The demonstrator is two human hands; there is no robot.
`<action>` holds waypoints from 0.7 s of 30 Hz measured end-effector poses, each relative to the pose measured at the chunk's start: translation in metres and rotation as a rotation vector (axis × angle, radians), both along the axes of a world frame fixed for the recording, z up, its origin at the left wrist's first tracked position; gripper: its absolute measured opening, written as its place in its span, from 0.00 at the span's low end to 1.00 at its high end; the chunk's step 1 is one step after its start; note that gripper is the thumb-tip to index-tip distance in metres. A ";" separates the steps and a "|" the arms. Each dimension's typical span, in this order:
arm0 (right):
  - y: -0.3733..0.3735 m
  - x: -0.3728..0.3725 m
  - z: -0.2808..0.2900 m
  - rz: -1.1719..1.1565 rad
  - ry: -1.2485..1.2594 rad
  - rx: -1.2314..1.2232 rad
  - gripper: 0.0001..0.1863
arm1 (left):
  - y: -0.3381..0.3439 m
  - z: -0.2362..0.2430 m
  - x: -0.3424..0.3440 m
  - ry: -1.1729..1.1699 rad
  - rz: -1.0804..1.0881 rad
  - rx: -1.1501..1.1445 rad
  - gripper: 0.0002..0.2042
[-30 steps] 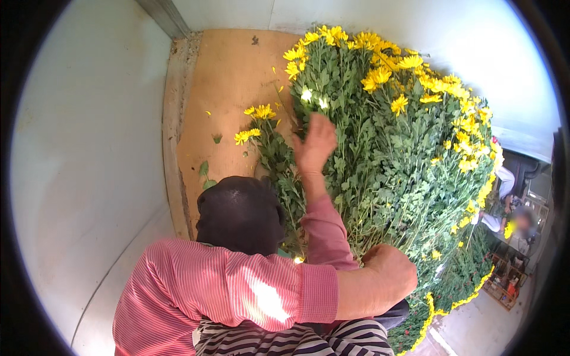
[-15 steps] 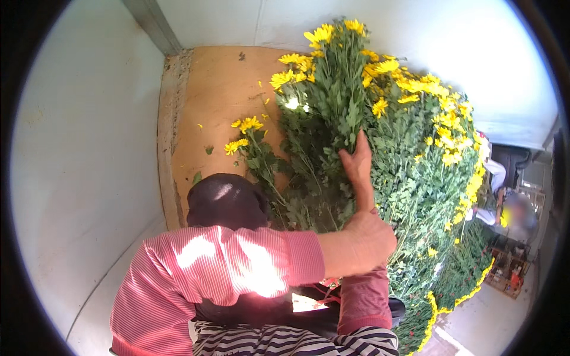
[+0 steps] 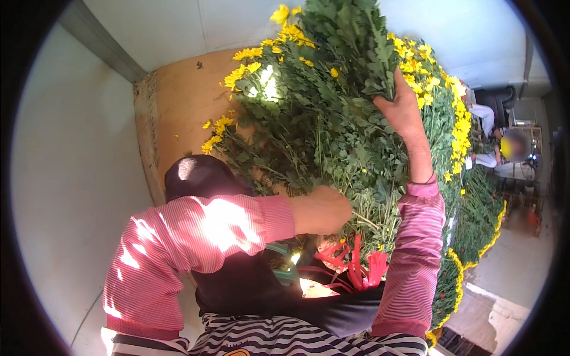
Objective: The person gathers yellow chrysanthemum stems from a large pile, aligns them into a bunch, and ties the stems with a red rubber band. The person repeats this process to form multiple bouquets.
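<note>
My right hand (image 3: 407, 113) is closed round a leafy green bunch of chrysanthemums (image 3: 350, 41), raised toward the far side. The bunch's top runs out of the picture. My left hand (image 3: 326, 210) is curled in a fist low over the stem ends of a big pile of chrysanthemums (image 3: 309, 127). Its fingers point away and are hidden, so what they hold does not show. Yellow flower heads (image 3: 240, 74) line the pile's far left edge. Just below the left hand lie red ribbon strips (image 3: 368, 270), near my lap.
A tan board (image 3: 184, 95) with stray petals lies under the flowers at left. Pale walls (image 3: 71, 154) stand left and behind. More yellow-edged chrysanthemums (image 3: 475, 207) are stacked at right. Beyond them sits another person (image 3: 490, 133). My dark-clad knee (image 3: 202, 178) is at the near left.
My right hand has moved up and right with the bunch. My left hand has drawn away from beside the right forearm to the left. The red strips have come into view; the whole view has shifted.
</note>
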State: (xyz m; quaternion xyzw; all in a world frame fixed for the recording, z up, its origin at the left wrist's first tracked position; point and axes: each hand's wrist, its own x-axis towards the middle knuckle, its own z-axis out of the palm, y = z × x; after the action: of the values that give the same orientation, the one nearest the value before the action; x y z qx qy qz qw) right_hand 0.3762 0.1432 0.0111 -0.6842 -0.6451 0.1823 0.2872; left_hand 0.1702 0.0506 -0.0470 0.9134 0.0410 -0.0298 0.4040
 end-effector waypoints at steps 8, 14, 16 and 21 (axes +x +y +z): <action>-0.041 0.049 0.009 -0.065 -0.057 -0.056 0.34 | 0.000 0.001 -0.006 0.219 -0.082 -0.017 0.15; -0.020 0.045 0.049 0.000 -0.260 0.004 0.34 | -0.001 -0.002 0.010 0.340 0.036 -0.117 0.27; -0.021 0.045 0.069 0.037 -0.117 -0.042 0.36 | 0.004 -0.003 0.030 0.257 0.218 -0.157 0.32; -0.039 0.013 0.136 0.005 -0.014 0.018 0.34 | -0.010 -0.033 0.093 -0.062 0.341 -0.267 0.43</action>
State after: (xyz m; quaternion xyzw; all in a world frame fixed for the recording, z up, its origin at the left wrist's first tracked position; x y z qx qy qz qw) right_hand 0.3891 0.1047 0.1476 -0.6814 -0.6502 0.1727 0.2884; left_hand 0.2628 0.0410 -0.0799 0.8321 0.1782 0.0620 0.5216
